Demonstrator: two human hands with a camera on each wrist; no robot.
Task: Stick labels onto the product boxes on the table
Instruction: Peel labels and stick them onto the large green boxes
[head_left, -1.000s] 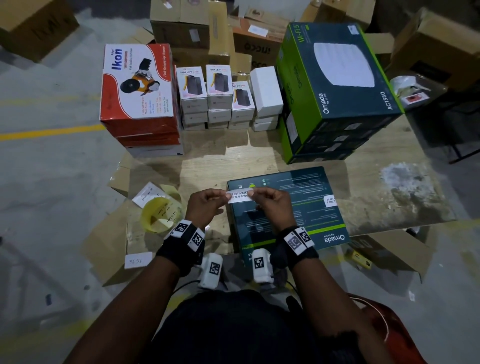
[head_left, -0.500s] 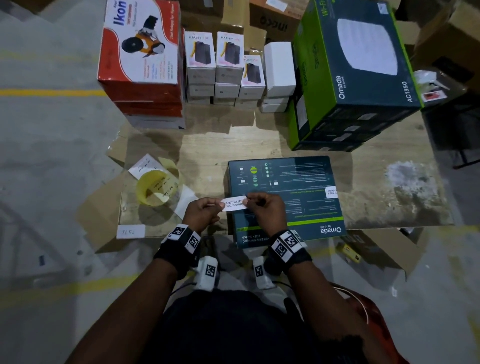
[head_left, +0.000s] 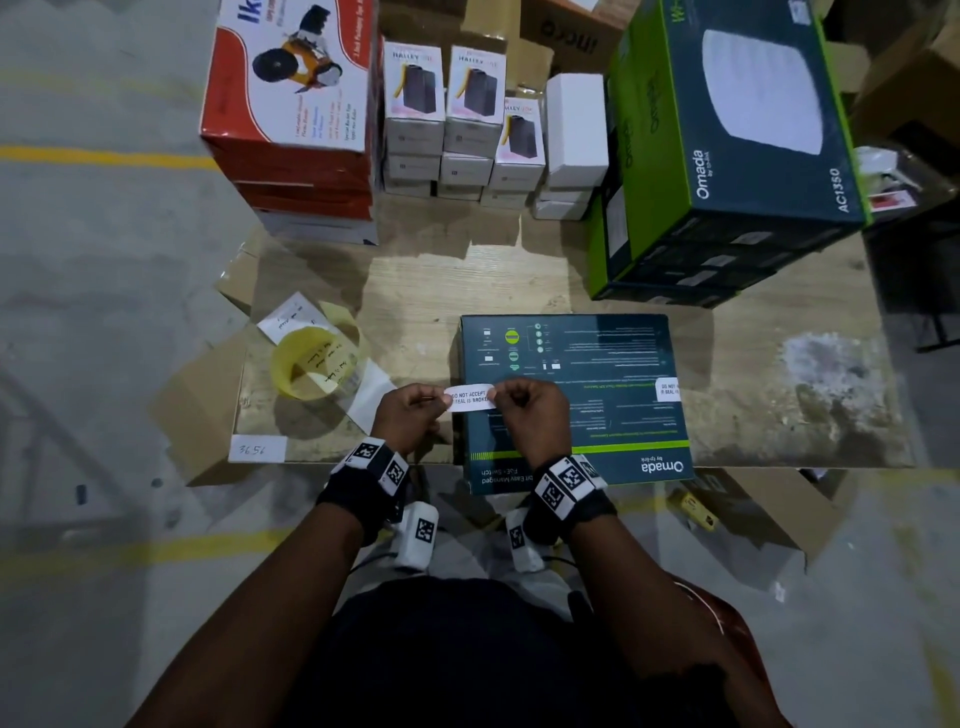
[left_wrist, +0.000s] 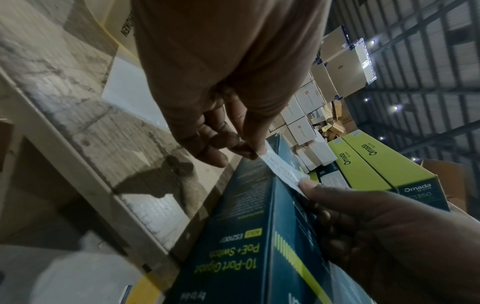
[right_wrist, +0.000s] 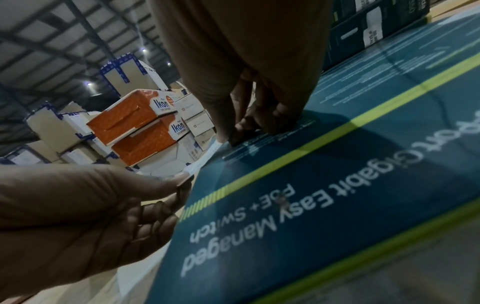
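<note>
Warehouse floor, low light; worn wooden bench (head_left: 675, 332) carries everything.

Nearest me: flat dark-teal Omada switch box (head_left: 597, 415) lies on the bench, near end overhanging the bench edge. I have both hands over its left edge. Left hand (head_left: 410, 415) pinches the left end of the white paper seal label (head_left: 470, 399) between thumb and forefinger, other fingers loosely curled. Right hand (head_left: 535, 415) pinches the right end the same way. Right wrist view puts my right fingers (right_wrist: 275, 121) down at the box top; can't tell if that label end is stuck yet.

Label handling, my read: near weightless, limp, adhesive on the underside, will curl or grab itself if slackened. Hold by the end tips only and keep it taut. Box should be stiff cardboard and heavy enough to stay put under a press.

Orientation: label's long axis runs left-right, across the box's left edge, print readable from my side. Left end hangs past the edge, so I'd guess it wraps down the side as a seal. Box's long axis also left-right, its printing upside down to me.

Further right on the box top, a second white seal label (head_left: 667, 389) already sits at the right edge.

Left of the box: yellow backing-paper roll (head_left: 311, 366). Far end: red-and-white Ikon boxes (head_left: 291, 104), small white Halley boxes (head_left: 467, 119), green-and-teal Omada cartons (head_left: 727, 156).
</note>
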